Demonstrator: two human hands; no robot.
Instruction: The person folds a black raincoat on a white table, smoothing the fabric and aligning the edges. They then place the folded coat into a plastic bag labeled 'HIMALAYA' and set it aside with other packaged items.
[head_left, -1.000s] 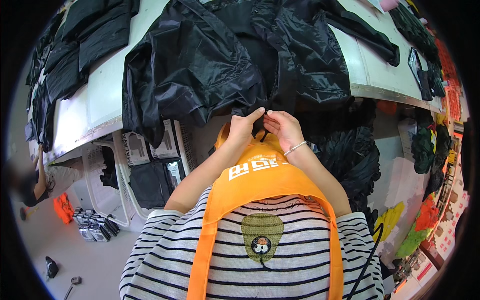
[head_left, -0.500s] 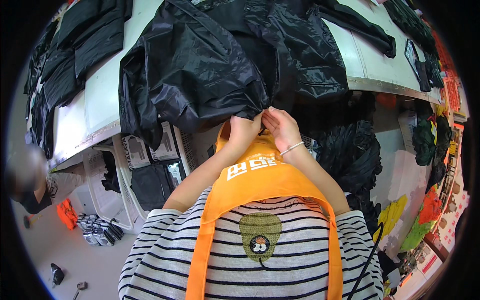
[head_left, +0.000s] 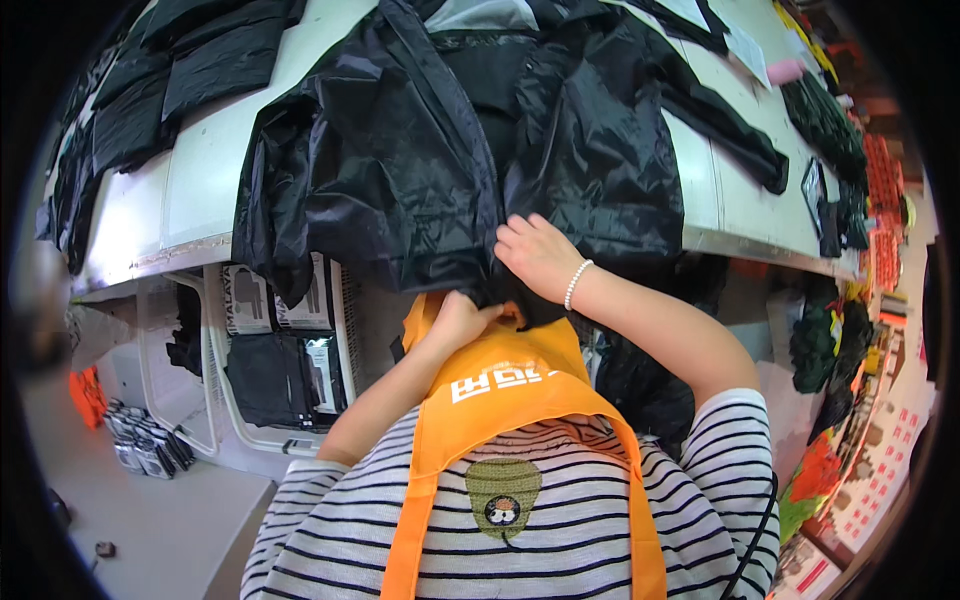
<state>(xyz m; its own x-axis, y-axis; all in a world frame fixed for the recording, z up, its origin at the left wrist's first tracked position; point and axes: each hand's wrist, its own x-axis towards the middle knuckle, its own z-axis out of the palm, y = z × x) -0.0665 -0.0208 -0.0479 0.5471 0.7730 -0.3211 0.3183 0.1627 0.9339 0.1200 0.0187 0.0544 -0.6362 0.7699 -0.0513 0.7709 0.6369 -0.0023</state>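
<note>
Black jacket (head_left: 400, 165) is pinched at its front by both hands (head_left: 462, 322) (head_left: 540, 258), which hide the gripped cloth

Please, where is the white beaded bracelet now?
In the head view, the bracelet circles the person's right wrist, right of centre, beside the right hand on the black jacket.

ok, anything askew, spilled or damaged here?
No spill or damage that I can see. Mildly odd: an orange bundle lies loose at far left, while nearby packets are stacked. The black jacket overhangs the table, but the left hand and right hand hold it.
</note>
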